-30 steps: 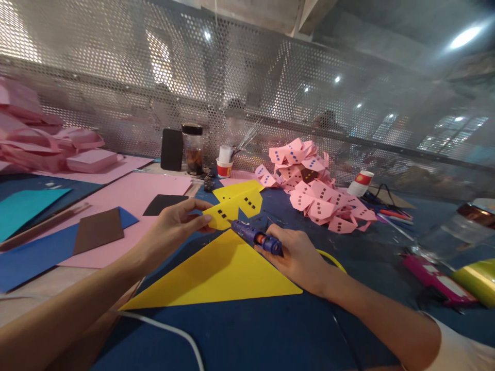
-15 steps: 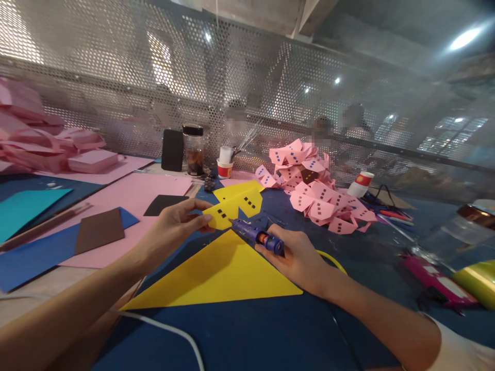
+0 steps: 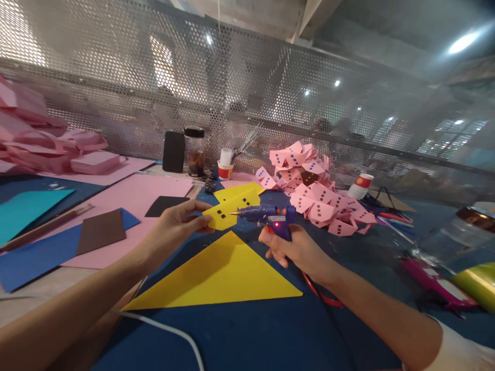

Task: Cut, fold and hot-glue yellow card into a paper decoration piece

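Note:
Between thumb and fingers, my left hand (image 3: pixel 185 219) pinches the left end of a yellow foam-like piece (image 3: pixel 220 215) marked with small black squares. My right hand (image 3: pixel 296 250) is wrapped around the handle of a blue glue gun (image 3: pixel 263 212), its red light lit. The gun lies level, its metal tip pointing left at the yellow piece; whether they touch I cannot tell. Below both hands a large yellow triangle (image 3: pixel 224 273) lies flat on the dark blue table surface. Another yellow sheet (image 3: pixel 240 190) lies just behind the held piece.
Pink dotted pieces (image 3: pixel 320 201) are heaped at the back right, beside a tilted paper cup (image 3: pixel 361 183). Pink sheets (image 3: pixel 131 206) and a brown piece (image 3: pixel 101 232) lie at left. A jar (image 3: pixel 194 152) stands at the back. A white cable (image 3: pixel 170 330) crosses the front.
My right hand has turned the glue gun from slanting toward me to level and side-on, raising its rear. My left hand and the yellow piece have barely moved.

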Available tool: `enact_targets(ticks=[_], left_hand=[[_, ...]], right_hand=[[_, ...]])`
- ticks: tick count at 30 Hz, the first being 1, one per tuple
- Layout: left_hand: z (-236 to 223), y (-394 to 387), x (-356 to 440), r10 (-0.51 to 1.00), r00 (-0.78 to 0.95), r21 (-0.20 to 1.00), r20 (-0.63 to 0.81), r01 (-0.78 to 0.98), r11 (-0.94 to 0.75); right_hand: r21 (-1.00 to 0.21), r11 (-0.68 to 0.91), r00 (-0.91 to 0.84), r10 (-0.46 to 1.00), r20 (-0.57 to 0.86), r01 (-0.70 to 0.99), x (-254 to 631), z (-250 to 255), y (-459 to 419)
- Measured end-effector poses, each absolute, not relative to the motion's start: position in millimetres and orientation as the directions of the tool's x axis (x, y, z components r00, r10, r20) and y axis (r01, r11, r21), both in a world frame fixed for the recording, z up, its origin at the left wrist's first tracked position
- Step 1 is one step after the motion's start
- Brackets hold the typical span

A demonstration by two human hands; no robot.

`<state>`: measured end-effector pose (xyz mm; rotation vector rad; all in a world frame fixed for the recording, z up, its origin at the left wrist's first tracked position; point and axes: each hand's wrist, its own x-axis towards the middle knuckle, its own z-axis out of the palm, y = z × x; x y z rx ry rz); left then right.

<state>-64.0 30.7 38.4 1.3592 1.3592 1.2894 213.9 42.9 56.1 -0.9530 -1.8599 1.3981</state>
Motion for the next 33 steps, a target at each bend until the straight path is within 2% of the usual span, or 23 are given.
enact_targets(ticks=[3, 6, 11, 17, 24, 28, 33], left_hand=[[38, 32, -65, 0.99, -0.103, 0.988, 0.101, 0.125, -0.088], [37, 33, -67, 0.991, -0.093, 0.993, 0.095, 0.075, -0.088], [37, 34, -69, 0.993, -0.104, 0.998, 0.057, -0.024, -0.06], [36, 37, -73, 0.991, -0.13, 0.983, -0.016, -0.186, -0.008], [37, 42, -82, 0.964, -0.265, 0.975, -0.004, -0.214, -0.055], [36, 44, -90, 0.946, -0.324, 0.971, 0.026, -0.215, -0.1], [37, 44, -92, 0.917, -0.395, 0.972, 0.062, -0.183, -0.145]], right_hand=[[-0.999, -0.036, -0.579, 0.815, -0.022, -0.013, 214, 55, 47], [-0.966, -0.218, -0.619, 0.781, -0.086, -0.142, 215, 53, 51], [-0.922, -0.337, -0.665, 0.735, -0.13, -0.192, 212, 58, 57], [-0.924, -0.303, -0.674, 0.735, -0.072, -0.232, 207, 74, 62], [-0.951, -0.178, -0.6, 0.8, 0.01, -0.253, 213, 94, 80], [-0.986, -0.004, -0.509, 0.857, 0.084, -0.168, 221, 96, 95], [-0.986, 0.16, -0.432, 0.893, 0.123, 0.048, 223, 84, 121]])
